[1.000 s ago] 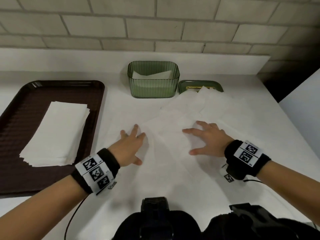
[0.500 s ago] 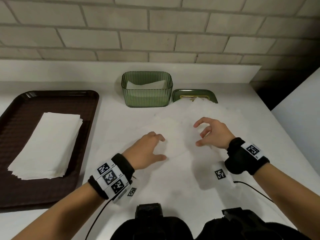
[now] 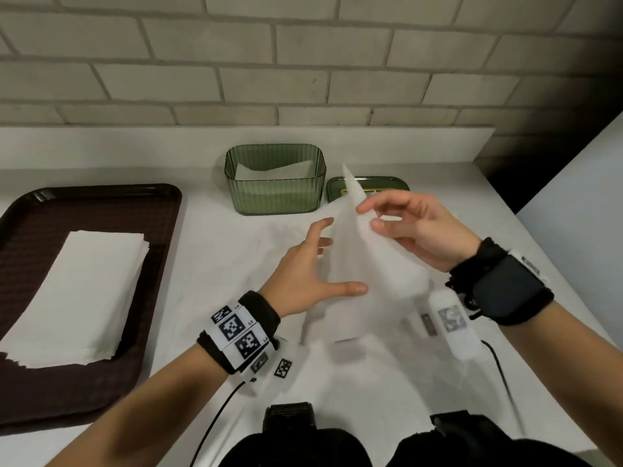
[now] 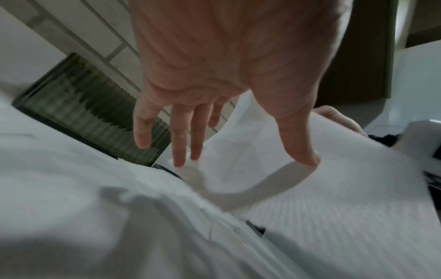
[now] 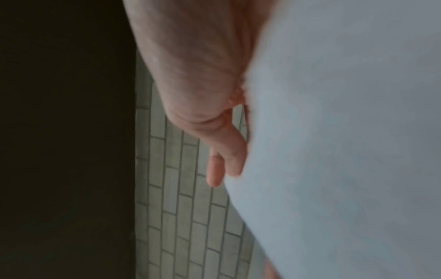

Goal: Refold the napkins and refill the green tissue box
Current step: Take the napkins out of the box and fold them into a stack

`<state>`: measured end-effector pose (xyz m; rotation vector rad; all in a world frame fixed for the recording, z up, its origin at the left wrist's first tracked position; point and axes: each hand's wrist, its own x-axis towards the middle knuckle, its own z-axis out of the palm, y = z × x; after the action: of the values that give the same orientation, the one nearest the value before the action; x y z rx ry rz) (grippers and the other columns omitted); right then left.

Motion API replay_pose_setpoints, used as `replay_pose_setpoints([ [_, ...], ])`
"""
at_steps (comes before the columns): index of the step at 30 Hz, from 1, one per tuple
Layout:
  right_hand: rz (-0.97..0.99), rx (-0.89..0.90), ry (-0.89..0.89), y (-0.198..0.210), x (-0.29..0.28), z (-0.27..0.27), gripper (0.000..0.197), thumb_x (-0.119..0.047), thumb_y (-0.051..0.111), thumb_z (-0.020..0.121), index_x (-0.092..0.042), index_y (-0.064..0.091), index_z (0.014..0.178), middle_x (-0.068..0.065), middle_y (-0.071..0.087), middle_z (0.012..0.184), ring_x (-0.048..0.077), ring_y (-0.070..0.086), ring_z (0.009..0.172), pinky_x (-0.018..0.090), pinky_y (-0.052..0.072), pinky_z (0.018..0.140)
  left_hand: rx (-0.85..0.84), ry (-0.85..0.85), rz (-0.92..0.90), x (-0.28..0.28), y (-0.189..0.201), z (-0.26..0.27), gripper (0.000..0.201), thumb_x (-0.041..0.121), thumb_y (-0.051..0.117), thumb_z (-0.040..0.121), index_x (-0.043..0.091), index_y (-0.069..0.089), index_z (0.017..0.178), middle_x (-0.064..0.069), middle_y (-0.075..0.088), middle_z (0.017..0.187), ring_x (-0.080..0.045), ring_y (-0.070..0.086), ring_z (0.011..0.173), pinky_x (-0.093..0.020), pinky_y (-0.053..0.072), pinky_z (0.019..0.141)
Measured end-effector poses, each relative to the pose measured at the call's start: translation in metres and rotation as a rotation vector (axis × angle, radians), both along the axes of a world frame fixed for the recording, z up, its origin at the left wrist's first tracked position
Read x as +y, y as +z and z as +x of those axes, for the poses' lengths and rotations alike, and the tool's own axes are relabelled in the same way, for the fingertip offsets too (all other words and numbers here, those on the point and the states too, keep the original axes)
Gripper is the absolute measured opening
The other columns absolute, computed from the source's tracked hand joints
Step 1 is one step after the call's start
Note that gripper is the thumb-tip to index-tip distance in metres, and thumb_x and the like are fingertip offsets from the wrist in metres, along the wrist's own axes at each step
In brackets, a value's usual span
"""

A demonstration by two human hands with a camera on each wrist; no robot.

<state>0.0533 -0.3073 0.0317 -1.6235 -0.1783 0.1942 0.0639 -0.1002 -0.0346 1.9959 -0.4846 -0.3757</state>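
The green tissue box (image 3: 274, 193) stands open at the back of the counter with some white napkins inside, and its lid (image 3: 387, 187) lies to its right. My right hand (image 3: 369, 217) pinches a white napkin (image 3: 364, 274) near its top edge and holds it up over the counter. My left hand (image 3: 332, 259) is beside it with straight, spread fingers; its thumb touches the napkin's front. The left wrist view shows the left hand (image 4: 243, 160) spread against the napkin (image 4: 334, 188) in front of the box (image 4: 95, 113). In the right wrist view, the napkin (image 5: 346, 132) hides most of the fingers (image 5: 226, 156).
A dark brown tray (image 3: 33, 230) at the left holds a stack of folded napkins (image 3: 74, 294). Loose unfolded napkins (image 3: 236, 264) are spread over the white counter under my hands. A brick wall runs behind, and the counter ends at the right.
Both hands lay flat on the spread napkins. The right hand has since pinched one napkin and raised it, and the left hand has come up against it.
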Motion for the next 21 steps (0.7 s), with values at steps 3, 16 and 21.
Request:
replay_pose_setpoints([
  [3, 0.142, 0.015, -0.056, 0.000, -0.004, 0.000, 0.020, -0.001, 0.062, 0.086, -0.017, 0.071, 0.094, 0.004, 0.053, 0.081, 0.017, 0.054, 0.075, 0.019, 0.049, 0.070, 0.078, 0.041, -0.121, 0.005, -0.001, 0.005, 0.081, 0.043, 0.086, 0.065, 0.037, 0.041, 0.132, 0.008, 0.055, 0.120, -0.013, 0.054, 0.117, -0.022, 0.044, 0.092],
  [16, 0.102, 0.018, -0.262, -0.012, -0.045, -0.009, 0.030, -0.022, 0.077, 0.070, -0.015, 0.076, 0.099, 0.007, 0.075, 0.097, 0.018, 0.071, 0.085, 0.027, 0.057, 0.079, 0.383, 0.070, -0.514, 0.018, 0.008, 0.016, 0.042, 0.003, 0.078, 0.074, 0.011, 0.064, 0.113, -0.007, 0.073, 0.091, -0.022, 0.065, 0.085, -0.031, 0.054, 0.082],
  [21, -0.178, -0.008, -0.230, -0.013, -0.047, -0.002, 0.060, -0.036, 0.092, 0.050, -0.020, 0.076, 0.106, 0.025, 0.068, 0.110, 0.039, 0.059, 0.087, 0.047, 0.048, 0.101, 0.180, 0.134, -0.446, 0.027, 0.020, 0.025, 0.033, -0.005, 0.082, 0.066, -0.002, 0.071, 0.098, 0.014, 0.062, 0.053, 0.000, 0.046, 0.048, -0.013, 0.044, 0.067],
])
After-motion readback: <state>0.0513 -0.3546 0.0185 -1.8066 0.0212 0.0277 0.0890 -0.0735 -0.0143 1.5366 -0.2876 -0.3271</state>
